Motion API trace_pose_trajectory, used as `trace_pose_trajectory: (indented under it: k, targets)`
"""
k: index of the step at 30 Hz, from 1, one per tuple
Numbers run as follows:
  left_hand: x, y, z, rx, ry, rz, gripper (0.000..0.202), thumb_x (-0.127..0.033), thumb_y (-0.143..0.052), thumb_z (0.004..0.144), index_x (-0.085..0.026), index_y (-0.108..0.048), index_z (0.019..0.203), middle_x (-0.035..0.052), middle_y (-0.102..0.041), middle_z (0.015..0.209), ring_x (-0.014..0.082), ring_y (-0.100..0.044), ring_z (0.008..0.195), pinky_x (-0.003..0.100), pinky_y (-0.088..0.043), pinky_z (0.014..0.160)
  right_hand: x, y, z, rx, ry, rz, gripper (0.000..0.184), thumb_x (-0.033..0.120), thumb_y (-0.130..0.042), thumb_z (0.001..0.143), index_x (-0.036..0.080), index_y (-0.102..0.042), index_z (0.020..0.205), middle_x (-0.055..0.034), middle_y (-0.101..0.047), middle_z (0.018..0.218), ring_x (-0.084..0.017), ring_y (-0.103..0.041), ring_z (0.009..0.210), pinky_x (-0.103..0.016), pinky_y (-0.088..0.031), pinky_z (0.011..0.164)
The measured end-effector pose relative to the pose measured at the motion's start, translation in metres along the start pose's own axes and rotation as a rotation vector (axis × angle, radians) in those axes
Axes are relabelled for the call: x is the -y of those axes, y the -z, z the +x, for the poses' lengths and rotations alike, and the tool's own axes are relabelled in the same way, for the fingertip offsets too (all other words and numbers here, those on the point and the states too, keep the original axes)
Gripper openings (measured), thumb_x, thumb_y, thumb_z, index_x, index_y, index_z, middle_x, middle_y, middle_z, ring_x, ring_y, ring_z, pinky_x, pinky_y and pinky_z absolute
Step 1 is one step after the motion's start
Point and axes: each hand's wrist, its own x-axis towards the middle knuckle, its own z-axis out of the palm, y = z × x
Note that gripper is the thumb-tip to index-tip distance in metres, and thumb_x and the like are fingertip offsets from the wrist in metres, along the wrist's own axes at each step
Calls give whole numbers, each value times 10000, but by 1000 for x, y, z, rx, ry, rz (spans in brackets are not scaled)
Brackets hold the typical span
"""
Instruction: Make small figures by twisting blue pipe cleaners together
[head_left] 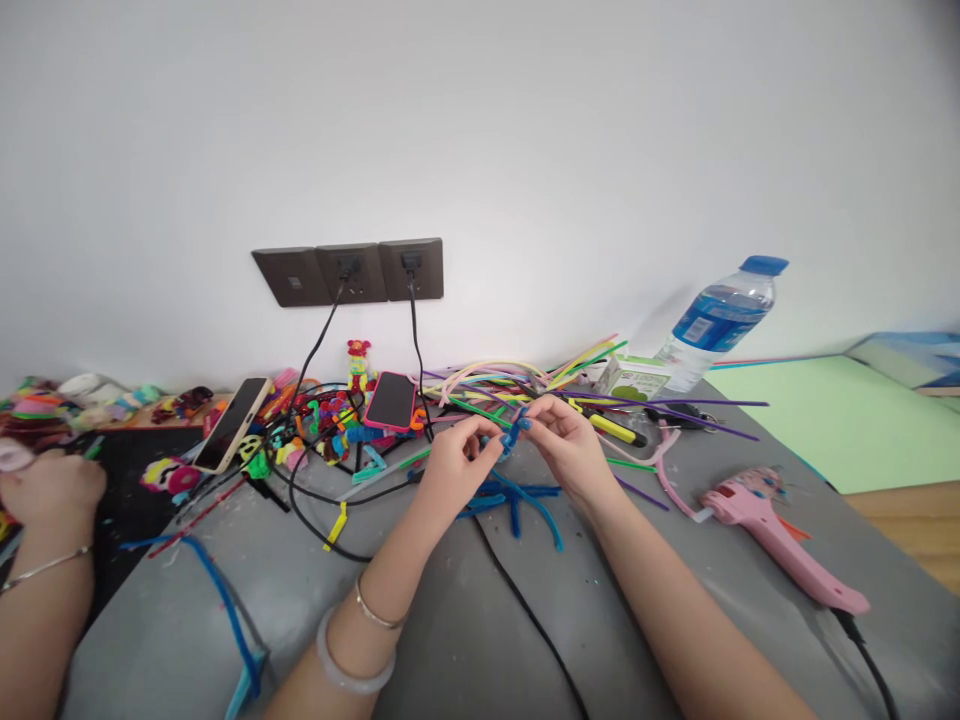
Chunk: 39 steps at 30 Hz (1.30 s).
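Both my hands meet over the grey table (465,620), pinching a small blue pipe cleaner piece (513,437) between them. My left hand (457,465) grips its left side with curled fingers. My right hand (566,440) pinches its right end with thumb and forefinger. Just below the hands lie more bent blue pipe cleaners (521,502) on the table. A bangle and a thin bracelet sit on my left wrist.
A pile of coloured pipe cleaners (525,385), two phones (390,400) on charging cables, a pink glue gun (772,530), a water bottle (720,320) and small craft figures (330,420) crowd the table. Another person's hand (49,490) works at the far left. A wall socket strip (349,272) is behind.
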Motion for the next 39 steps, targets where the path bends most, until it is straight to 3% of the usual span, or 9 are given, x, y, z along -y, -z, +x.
trace_pose_trajectory:
  k: [5, 11, 16, 21, 28, 39]
  targets:
    - [-3, 2, -4, 2, -239, 354, 60, -226, -557, 856, -200, -604, 829, 1, -632, 763, 127, -516, 637, 264, -389, 625, -1, -2, 0, -14, -2, -2, 232, 356, -818, 703, 217, -638, 750, 26, -621, 678, -124, -582, 624, -259, -476, 626]
    - [1, 1, -5, -86, -354, 475, 26, -227, -578, 845, -209, -583, 827, 17, -646, 789, 165, -598, 736, 282, -456, 696, -4, -3, 0, -33, 18, -34, 253, 371, -814, 701, 215, -620, 745, 22, -615, 706, -131, -590, 643, -270, -498, 637]
    - [2, -1, -6, -139, -361, 458, 21, -222, -572, 857, -214, -590, 850, 32, -672, 843, 183, -631, 825, 289, -475, 746, -3, -3, -1, -36, 32, -59, 262, 376, -812, 701, 214, -609, 737, 18, -611, 712, -135, -590, 652, -276, -508, 644]
    - [0, 0, -6, -111, -335, 447, 88, -205, -511, 898, -211, -595, 872, 39, -663, 856, 169, -610, 769, 288, -459, 726, -3, -4, -1, -30, 32, -33, 263, 371, -813, 703, 219, -601, 737, 15, -625, 711, -140, -599, 647, -285, -511, 651]
    - [3, -1, -5, -112, -353, 459, 110, -187, -487, 915, -209, -585, 870, 52, -655, 875, 189, -597, 826, 294, -461, 748, -5, -4, -1, -46, 14, -32, 299, 374, -813, 703, 225, -558, 749, 21, -624, 693, -146, -611, 638, -286, -520, 635]
    - [4, -1, -5, -165, -362, 533, 131, -148, -479, 912, -206, -591, 877, 47, -649, 865, 202, -578, 839, 308, -456, 757, -3, -6, -1, -28, -36, 39, 307, 377, -810, 713, 241, -589, 877, 9, -648, 783, -149, -642, 679, -283, -547, 650]
